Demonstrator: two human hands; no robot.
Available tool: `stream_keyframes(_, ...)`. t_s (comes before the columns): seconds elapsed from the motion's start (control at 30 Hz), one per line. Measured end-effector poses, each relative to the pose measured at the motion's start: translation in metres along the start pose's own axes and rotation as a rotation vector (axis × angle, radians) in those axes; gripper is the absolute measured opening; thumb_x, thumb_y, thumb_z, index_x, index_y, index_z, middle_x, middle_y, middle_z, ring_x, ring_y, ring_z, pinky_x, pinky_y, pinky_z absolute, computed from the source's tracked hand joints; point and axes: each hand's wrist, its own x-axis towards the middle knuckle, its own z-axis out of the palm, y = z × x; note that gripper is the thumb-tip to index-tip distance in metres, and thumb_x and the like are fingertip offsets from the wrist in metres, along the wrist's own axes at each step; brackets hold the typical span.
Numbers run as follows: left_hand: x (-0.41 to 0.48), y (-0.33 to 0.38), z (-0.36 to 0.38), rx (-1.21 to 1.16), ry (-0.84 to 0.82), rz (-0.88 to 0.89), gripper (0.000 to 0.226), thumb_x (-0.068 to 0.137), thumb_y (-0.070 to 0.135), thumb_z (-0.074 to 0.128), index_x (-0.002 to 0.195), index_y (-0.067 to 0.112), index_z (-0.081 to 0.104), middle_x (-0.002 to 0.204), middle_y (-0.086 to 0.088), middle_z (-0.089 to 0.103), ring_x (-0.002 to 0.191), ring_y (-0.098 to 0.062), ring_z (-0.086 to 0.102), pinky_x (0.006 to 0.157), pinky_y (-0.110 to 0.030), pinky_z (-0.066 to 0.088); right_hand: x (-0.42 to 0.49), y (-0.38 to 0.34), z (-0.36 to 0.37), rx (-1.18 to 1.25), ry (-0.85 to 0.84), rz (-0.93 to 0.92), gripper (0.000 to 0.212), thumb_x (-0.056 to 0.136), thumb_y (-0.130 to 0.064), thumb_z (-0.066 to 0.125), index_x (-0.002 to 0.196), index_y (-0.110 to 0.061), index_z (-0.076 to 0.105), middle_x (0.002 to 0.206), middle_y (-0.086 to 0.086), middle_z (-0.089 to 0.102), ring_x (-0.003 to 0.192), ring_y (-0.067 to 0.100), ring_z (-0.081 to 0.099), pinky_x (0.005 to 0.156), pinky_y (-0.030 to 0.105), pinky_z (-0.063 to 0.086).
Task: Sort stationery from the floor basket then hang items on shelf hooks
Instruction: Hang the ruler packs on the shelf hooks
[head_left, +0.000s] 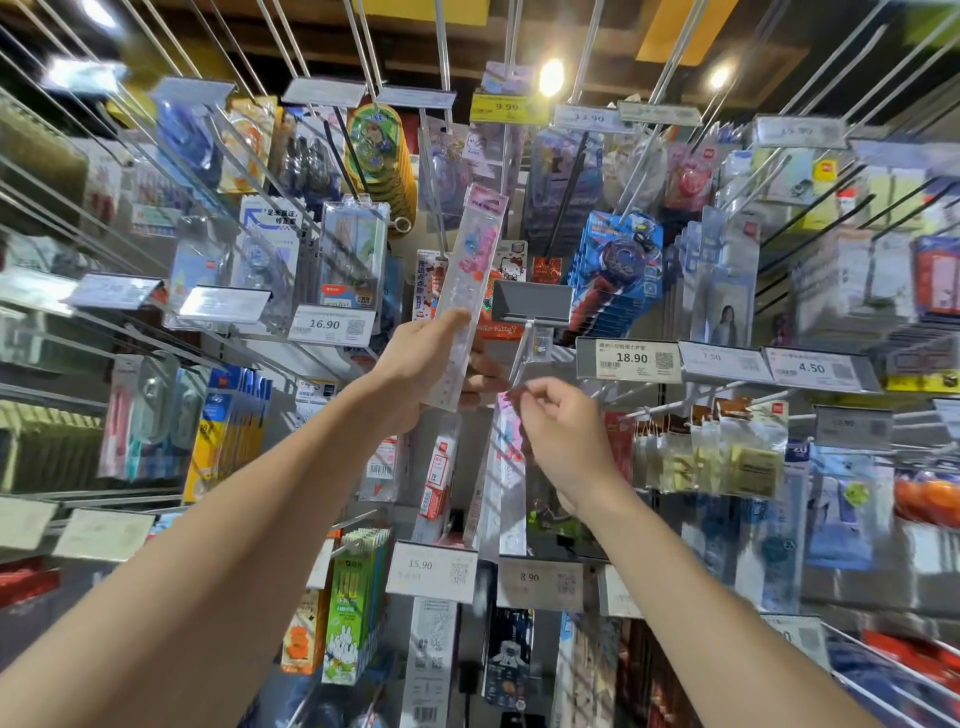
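My left hand (415, 358) is raised in front of the shelf wall and grips the lower part of a long clear ruler pack (470, 275) with pink and blue cartoon figures; the pack stands tilted, top end up and to the right. My right hand (558, 431) pinches the pink top of a second similar ruler pack (501, 483) that hangs down below it. The fingertips are just under the end of a white shelf hook (522, 353), which carries a flipped-up grey label holder (530, 304). The floor basket is out of view.
Metal hooks with packaged stationery fill the wall all round. Price tags read 16.90 (330, 325), 18.90 (628, 358), 15.90 (431, 569) and 8.90 (537, 579). Blue yo-yo packs (618, 270) hang right of the hook, sticky-note packs (727, 452) lower right. Bare hook rods jut out above.
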Motion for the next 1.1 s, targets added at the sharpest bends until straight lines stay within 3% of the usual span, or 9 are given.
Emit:
stream_keyframes(0.1,-0.001,0.002,0.002,0.016,0.043,0.001,0.025,0.101,0.032,0.051,0.095,0.012,0.065,0.072,-0.010,0.070,0.065,-0.028,0.070,0.050,-0.030,0.056,0.008,-0.043,0.009,0.256,0.005,0.020,0.013,0.104,-0.018,0.057,0.098,-0.013,0.068,0.046,-0.013,0.044,0.041,0.006,0.035,0.042,0.020,0.032)
stream_keyframes(0.2,-0.001,0.002,0.004,0.047,0.064,0.000,0.022,0.099,0.031,0.055,0.099,0.010,0.063,0.063,-0.008,0.067,0.048,-0.020,0.066,0.044,-0.026,0.052,0.019,-0.064,0.021,0.336,-0.092,0.118,0.015,0.104,-0.016,0.056,0.106,-0.010,0.069,0.051,-0.006,0.044,0.040,0.005,0.035,0.040,0.019,0.031)
stream_keyframes(0.37,0.007,-0.003,-0.004,0.094,0.077,0.013,0.029,0.092,0.042,0.060,0.099,0.015,0.069,0.086,-0.013,0.069,0.070,-0.027,0.068,0.064,-0.037,0.059,0.033,-0.071,0.026,0.432,-0.101,0.238,0.008,0.099,-0.017,0.065,0.102,-0.010,0.069,0.051,-0.005,0.047,0.038,0.005,0.031,0.036,0.017,0.025)
stream_keyframes(0.57,0.007,-0.004,-0.005,0.071,-0.027,0.018,0.043,0.089,0.055,0.059,0.094,0.013,0.067,0.083,-0.011,0.065,0.064,-0.022,0.062,0.059,-0.027,0.055,0.010,-0.062,0.007,0.336,-0.020,0.196,0.030,0.098,-0.007,0.059,0.070,-0.014,0.054,0.052,-0.002,0.046,0.040,0.009,0.033,0.035,0.018,0.025)
stream_keyframes(0.73,0.004,-0.003,-0.006,0.054,-0.070,0.038,0.036,0.092,0.047,0.071,0.097,0.012,0.072,0.093,-0.015,0.076,0.078,-0.025,0.073,0.065,-0.032,0.060,-0.039,-0.013,-0.012,0.207,-0.010,0.217,0.010,0.098,-0.003,0.056,0.089,-0.001,0.059,0.055,0.001,0.039,0.047,0.011,0.032,0.043,0.025,0.023)
stream_keyframes(0.83,0.004,-0.004,-0.005,0.030,-0.063,0.041,0.044,0.087,0.049,0.077,0.105,0.009,0.070,0.102,-0.018,0.077,0.085,-0.028,0.075,0.064,-0.032,0.059,-0.056,0.009,-0.018,0.150,-0.007,0.271,0.015,0.098,-0.003,0.055,0.084,-0.007,0.053,0.053,-0.001,0.036,0.046,0.012,0.030,0.044,0.028,0.023)
stream_keyframes(1.0,0.001,-0.005,-0.003,0.029,-0.056,0.055,0.047,0.088,0.051,0.075,0.109,0.009,0.069,0.099,-0.016,0.078,0.087,-0.028,0.076,0.069,-0.035,0.061,-0.063,0.019,-0.020,0.153,-0.016,0.304,0.006,0.097,-0.004,0.056,0.091,-0.006,0.057,0.054,0.000,0.036,0.046,0.013,0.029,0.042,0.027,0.022)
stream_keyframes(1.1,0.001,-0.005,-0.002,0.019,-0.045,0.062,0.044,0.093,0.050,0.070,0.107,0.008,0.067,0.097,-0.016,0.078,0.085,-0.028,0.077,0.063,-0.032,0.060,-0.067,0.018,-0.020,0.153,-0.016,0.314,0.008,0.096,-0.006,0.056,0.088,-0.007,0.056,0.055,0.002,0.035,0.046,0.013,0.027,0.044,0.028,0.020)
